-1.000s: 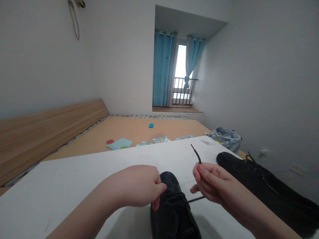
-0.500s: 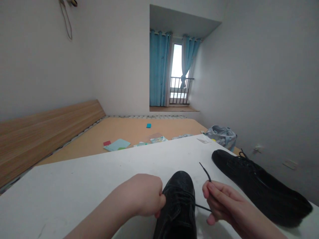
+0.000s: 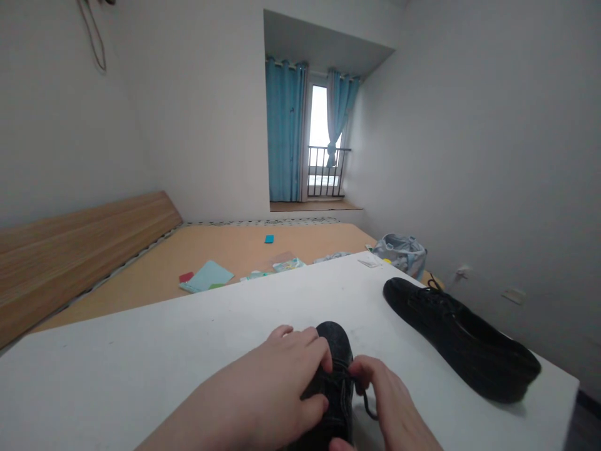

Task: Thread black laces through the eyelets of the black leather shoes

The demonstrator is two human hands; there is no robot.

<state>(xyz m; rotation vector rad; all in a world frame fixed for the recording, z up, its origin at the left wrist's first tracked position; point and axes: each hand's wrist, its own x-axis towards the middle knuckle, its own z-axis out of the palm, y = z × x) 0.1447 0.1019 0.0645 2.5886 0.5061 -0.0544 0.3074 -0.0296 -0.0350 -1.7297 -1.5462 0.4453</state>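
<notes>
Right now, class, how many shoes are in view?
2: one shoe under the left hand and right hand, another shoe to their right on the white table.

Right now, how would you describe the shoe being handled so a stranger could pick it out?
Two black lace-up shoes lie on the white table. The nearer one sits between the left hand and right hand; the other lies untouched to the right.

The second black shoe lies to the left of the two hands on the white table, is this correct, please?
Not quite. The head view shows the second black shoe to the right of the left hand and the right hand, not to their left. It does lie on the white table.
</notes>
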